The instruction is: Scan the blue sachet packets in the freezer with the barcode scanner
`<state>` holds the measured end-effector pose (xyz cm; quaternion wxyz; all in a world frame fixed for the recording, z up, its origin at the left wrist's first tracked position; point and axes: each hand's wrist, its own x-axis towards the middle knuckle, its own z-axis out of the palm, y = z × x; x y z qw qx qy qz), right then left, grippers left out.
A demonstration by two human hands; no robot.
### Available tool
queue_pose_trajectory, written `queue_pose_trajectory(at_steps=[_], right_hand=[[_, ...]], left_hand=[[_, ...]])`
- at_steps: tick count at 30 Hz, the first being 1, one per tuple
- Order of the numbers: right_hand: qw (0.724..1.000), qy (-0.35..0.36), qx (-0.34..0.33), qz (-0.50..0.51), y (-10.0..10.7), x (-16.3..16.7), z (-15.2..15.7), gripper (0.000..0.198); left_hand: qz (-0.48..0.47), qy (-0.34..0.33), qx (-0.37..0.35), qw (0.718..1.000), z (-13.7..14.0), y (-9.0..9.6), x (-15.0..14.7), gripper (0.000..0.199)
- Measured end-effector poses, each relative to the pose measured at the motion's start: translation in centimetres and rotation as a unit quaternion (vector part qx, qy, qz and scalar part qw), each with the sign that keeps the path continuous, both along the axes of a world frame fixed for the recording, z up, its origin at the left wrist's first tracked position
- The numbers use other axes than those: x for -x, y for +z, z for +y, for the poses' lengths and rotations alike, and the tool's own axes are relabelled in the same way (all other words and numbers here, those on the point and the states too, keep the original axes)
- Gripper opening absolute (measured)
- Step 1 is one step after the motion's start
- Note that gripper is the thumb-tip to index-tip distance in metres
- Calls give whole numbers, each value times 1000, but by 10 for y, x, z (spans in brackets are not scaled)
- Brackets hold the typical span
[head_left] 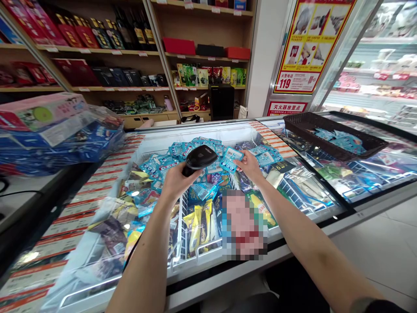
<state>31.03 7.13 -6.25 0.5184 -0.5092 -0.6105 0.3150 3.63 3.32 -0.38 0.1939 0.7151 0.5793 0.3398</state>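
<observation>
both forearms reach out from the bottom of the frame over a glass-topped chest freezer [202, 278]. below them, under the glass, yellow ice cream wrappers [198, 226] stand in a wire divider, and a blurred patch covers part of the lid beside them.

left hand [177, 180] wraps tight around the grip of a black barcode scanner [199, 158]. the scanner is glossy, dark and rounded at the head, and it hangs over the middle of the freezer, its head tipped toward the right hand.

right hand [249, 164] pinches a small light blue packet [230, 158] between thumb and fingertips. the packet is flat and roughly square, with white print and a pale label patch, tilted just beside the scanner head, a narrow gap between them.

just behind the hands a whole heap of the same blue packets [182, 152] spreads across the freezer lid. to the right a dark plastic basket [306, 124] sits on the glass with more blue packets in it. on the left, stacked blue and pink boxes [48, 126] in plastic wrap sit on a counter.

farther back, wooden shelves [137, 54] carry red and black gift boxes, and a yellow-and-red poster [309, 43] hangs on the wall at right.
</observation>
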Motion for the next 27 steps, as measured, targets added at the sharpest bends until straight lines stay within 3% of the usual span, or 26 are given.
queue_pose_trajectory(at_steps=[10,18,27], right_hand=[[999,-20,41,11,1,-1,0,46],[1000,-9,-6,6,1,0,0,41],[999,-27,18,-23,2,0,-2,45]], left_hand=[[5,-51,23,998,-1,-3,-4,49],[16,-58,41,997,-6,4,-12,50],[22,-57,36,998,-6,3,-13,49]])
